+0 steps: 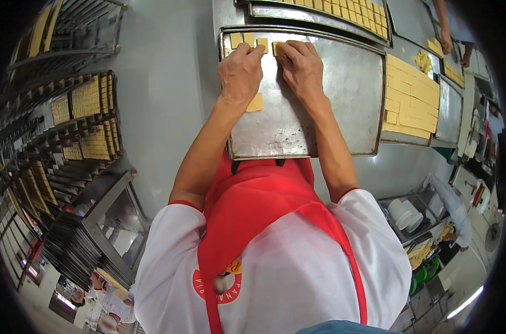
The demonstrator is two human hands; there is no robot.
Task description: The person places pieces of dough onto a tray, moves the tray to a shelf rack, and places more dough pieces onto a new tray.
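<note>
A metal baking tray (pixel 347 100) lies in front of me, with a few small yellow dough pieces (pixel 248 38) set in a row at its far left corner. My left hand (pixel 241 75) has its fingers pinched at a dough piece (pixel 262 43) in that row. Just to the right, the fingers and thumb of my right hand (pixel 302 69) close on another dough piece (pixel 276 48). A separate dough slab (pixel 255 103) rests on the tray beside my left wrist. The fingers partly hide the pieces they touch.
Behind stands a tray of cut dough pieces (pixel 342 10). To the right lies a sheet of dough cut into strips (pixel 411 94), with dough scraps (pixel 423 61) beyond it. Another person's hand (pixel 446 43) is at the far right. Racks with filled trays (pixel 89 97) stand left.
</note>
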